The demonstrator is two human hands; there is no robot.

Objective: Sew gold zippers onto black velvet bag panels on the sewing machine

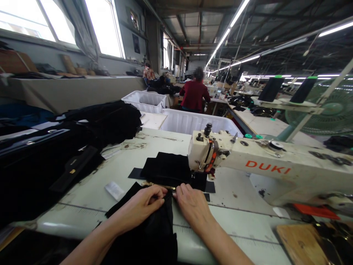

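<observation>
Black fabric [149, 235] hangs over the front edge of the sewing table, and a gold-toothed zipper [157, 185] runs along its top edge. My left hand [147, 200] pinches this fabric just below the zipper, thumb against fingers. On the zipper's other end, my right hand [191, 202] has its fingers closed together at the fabric edge; its thumb is mostly hidden. Right behind both hands, more black fabric [167, 167] lies flat, reaching under the needle area of the sewing machine [248, 165].
A heap of black pieces [68, 147] covers the table's left side. A small whitish packet [114, 190] lies left of my hands. White plastic bins [193, 121] stand behind the table. At right are thread cones [271, 89] and a wooden board [300, 243]. A person in red [194, 95] is further back.
</observation>
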